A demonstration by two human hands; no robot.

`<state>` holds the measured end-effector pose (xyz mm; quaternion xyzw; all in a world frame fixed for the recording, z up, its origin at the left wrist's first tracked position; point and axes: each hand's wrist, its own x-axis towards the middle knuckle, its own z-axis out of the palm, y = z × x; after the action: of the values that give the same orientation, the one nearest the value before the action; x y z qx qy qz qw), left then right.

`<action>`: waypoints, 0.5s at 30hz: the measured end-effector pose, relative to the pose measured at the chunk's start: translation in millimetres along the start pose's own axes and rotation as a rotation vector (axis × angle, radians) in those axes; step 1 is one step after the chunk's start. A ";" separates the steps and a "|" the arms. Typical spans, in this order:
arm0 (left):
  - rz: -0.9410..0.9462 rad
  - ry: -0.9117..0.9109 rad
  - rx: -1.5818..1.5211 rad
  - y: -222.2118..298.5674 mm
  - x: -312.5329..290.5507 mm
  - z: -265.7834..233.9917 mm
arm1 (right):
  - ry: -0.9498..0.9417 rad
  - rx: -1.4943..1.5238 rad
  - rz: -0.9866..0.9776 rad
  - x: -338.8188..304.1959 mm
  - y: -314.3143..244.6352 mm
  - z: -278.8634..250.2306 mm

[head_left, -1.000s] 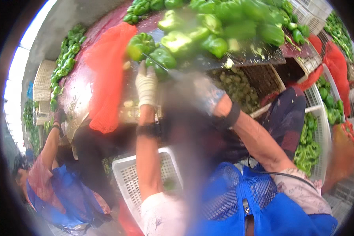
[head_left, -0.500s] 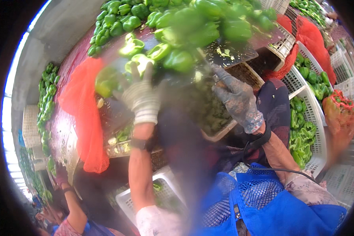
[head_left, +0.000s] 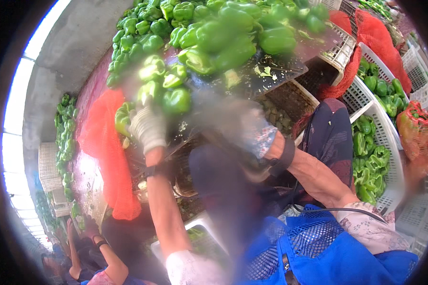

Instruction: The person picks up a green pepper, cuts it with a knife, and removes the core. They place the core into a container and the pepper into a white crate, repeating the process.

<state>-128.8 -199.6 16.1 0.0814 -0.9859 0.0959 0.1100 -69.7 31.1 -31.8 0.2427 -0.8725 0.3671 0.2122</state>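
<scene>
My left hand (head_left: 148, 127), in a pale knitted glove, is at the near edge of the green bell peppers on the work surface. Its fingertips meet a cut-open bell pepper (head_left: 148, 91) and are partly hidden there. Touching the glove's left side is another green pepper (head_left: 123, 118); a whole bell pepper (head_left: 177, 100) sits just right of the fingers. My right hand (head_left: 247, 126), in a stained glove, is smeared by motion above the dark bin between my knees. Its fingers, and anything in them, cannot be made out.
A large pile of bell peppers (head_left: 228, 33) covers the far side. Red mesh netting (head_left: 110, 147) hangs at the left. White crates (head_left: 390, 185) holding peppers stand at my right, beside a filled net bag (head_left: 417, 124). Another person's hand (head_left: 91, 228) is at lower left.
My left hand has drawn nearer and slightly left, its fingers no longer visibly spread. The right hand has swung left and down. A whole pepper and cut pieces now lie further left.
</scene>
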 end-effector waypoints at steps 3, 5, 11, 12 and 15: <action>0.103 0.383 0.008 19.3 -13.8 5.2 | -0.016 -0.372 0.019 5.0 8.5 -12.2; 0.416 0.299 0.073 36.4 -26.6 -3.4 | -0.197 -0.862 0.012 13.1 1.4 -13.3; 0.385 0.164 0.072 46.0 -14.7 -6.6 | -0.055 0.038 0.046 21.2 -13.1 -18.4; 0.315 0.035 -0.047 45.3 -5.2 -13.6 | -0.073 0.146 0.109 16.0 -20.5 -31.1; 0.408 0.305 -0.540 69.2 22.3 -1.0 | -0.096 0.104 0.209 -6.6 -4.4 -73.4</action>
<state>-162.6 -135.4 10.3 -0.1640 -0.9439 -0.1366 0.2519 -47.8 84.8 14.0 0.1784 -0.8820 0.4200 0.1177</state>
